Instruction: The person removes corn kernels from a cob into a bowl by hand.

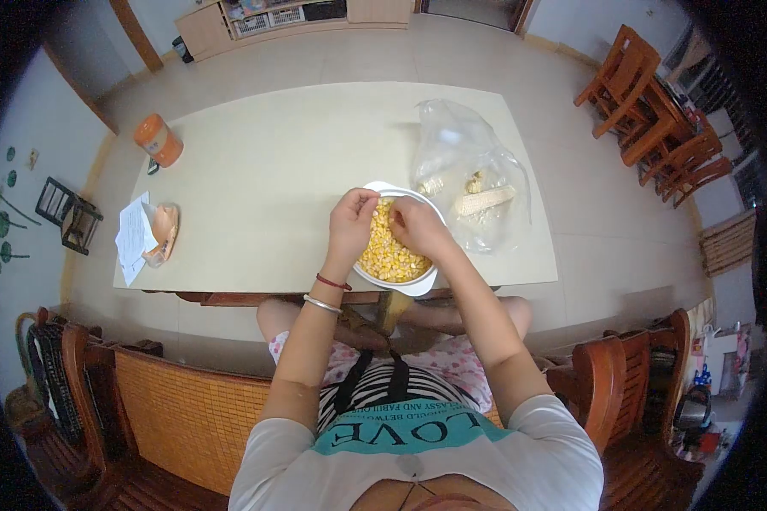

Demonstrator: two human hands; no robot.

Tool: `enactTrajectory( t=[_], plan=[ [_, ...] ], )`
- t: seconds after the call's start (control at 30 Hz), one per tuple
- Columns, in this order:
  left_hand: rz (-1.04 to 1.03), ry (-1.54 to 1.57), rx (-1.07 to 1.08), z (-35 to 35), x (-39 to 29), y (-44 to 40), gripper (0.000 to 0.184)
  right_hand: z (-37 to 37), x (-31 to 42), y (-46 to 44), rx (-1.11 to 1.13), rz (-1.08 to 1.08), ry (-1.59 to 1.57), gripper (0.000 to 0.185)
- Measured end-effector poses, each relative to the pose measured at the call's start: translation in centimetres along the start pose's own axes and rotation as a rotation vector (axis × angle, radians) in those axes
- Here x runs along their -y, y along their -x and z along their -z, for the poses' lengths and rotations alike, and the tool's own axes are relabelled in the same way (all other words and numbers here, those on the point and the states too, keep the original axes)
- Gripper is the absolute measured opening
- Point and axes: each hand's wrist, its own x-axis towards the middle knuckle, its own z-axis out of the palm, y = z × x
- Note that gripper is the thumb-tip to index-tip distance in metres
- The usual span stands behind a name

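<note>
A white bowl (pixel 417 288) with tab handles stands at the table's near edge, filled with loose yellow corn kernels (pixel 392 255). My left hand (pixel 354 224) is over the bowl's left rim, its fingertips pinched together; anything between them is too small to name. On the opposite side my right hand (pixel 419 225) reaches over the rim with fingers curled down close to the kernels. Its fingertips are partly hidden, so what they hold cannot be made out. To the right lies a clear plastic bag (pixel 456 128) with stripped corn cobs (pixel 484 201) in it.
The pale table (pixel 273 187) carries an orange canister (pixel 158 139) at its left, with papers (pixel 135 240) and a brownish item (pixel 164 230) nearer me. A wooden bench (pixel 179 400) is behind me. Wooden chairs (pixel 626 77) stand far right.
</note>
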Motion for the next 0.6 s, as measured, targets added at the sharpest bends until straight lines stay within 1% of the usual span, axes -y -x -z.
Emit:
enactTrajectory(
  t=[0.07, 0.17, 0.2, 0.27, 0.37, 0.47, 0.6],
  plan=[
    [-0.044, -0.256, -0.001, -0.1, 0.5, -0.1, 0.011, 0.4, 0.4, 0.3, -0.105, -0.076, -0.158, 0.012],
    [-0.109, -0.369, 0.037, -0.4, 0.8, -0.2, 0.010, 0.6, 0.0, 0.9, -0.202, -0.166, -0.383, 0.011],
    [-0.118, -0.380, 0.083, -0.5, 0.3, -0.2, 0.011, 0.6, -0.4, 1.0, -0.224, -0.194, -0.455, 0.011],
    [-0.134, -0.401, 0.178, -0.6, -0.7, 0.0, 0.013, 0.4, -1.0, 1.2, -0.228, -0.161, -0.494, 0.012],
    [-0.032, -0.193, 0.261, -0.7, -1.6, 0.3, 0.016, -0.1, -1.4, 1.2, -0.239, -0.141, -0.541, 0.012],
    [0.060, -0.128, 0.239, -0.5, -1.7, 0.3, 0.014, -0.1, -1.4, 1.1, -0.214, -0.147, -0.534, 0.010],
    [0.060, -0.124, 0.213, -0.6, -1.8, 0.4, 0.011, 0.2, -1.0, 1.2, -0.163, -0.155, -0.598, 0.008]
  ],
)
